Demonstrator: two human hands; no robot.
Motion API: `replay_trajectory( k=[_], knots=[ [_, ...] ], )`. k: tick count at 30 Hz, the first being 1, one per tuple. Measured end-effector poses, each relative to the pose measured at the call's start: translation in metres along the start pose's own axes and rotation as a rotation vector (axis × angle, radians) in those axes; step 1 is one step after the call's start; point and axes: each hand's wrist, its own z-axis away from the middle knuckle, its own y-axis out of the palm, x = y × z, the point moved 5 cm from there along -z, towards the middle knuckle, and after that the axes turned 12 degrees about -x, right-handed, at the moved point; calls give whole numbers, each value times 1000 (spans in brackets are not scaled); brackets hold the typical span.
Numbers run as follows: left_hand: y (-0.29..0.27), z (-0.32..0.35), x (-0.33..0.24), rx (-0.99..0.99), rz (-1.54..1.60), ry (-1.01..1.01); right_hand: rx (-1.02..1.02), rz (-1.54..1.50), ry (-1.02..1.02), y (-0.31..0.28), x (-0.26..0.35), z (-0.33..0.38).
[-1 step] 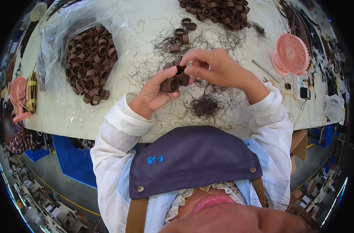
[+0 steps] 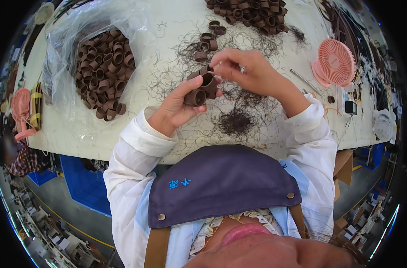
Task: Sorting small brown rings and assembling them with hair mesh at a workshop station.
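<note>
My left hand (image 2: 176,105) is closed around a small cluster of brown rings (image 2: 198,97), short bands of leather-like material. Two of their round openings face up toward me. Just right of and above this cluster, my right hand (image 2: 246,71) has its thumb and fingers bent together in a pinch, close to the far ring. Whatever thin or small thing sits between those fingertips cannot be made out. Several loose brown rings (image 2: 200,56) lie on the table beyond my hands. Tangled dark thread ends (image 2: 235,121) are bunched below them and scattered all around.
On the left a clear plastic bag (image 2: 62,80) holds a heap of brown rings (image 2: 103,67). Another ring pile (image 2: 252,15) lies at the far edge. A pink fan (image 2: 335,60), a metal rod (image 2: 304,81) and a small black-topped box (image 2: 350,107) are on the right.
My right hand has drawn slightly away, up and to the right, uncovering more of the ring opening. My left hand and its rings have stayed in place.
</note>
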Motion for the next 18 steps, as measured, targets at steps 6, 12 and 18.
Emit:
replay_trajectory(
  k=[6,12,18],
  knots=[
    [-3,-1,-3,56,28,26,-53,547,-164,-5,-50,-33],
    [-11,8,-5,-15,57,39,40,762,-299,5,-74,-42],
    [-16,14,-8,-39,53,63,118,627,81,-11,-55,-48]
  ],
)
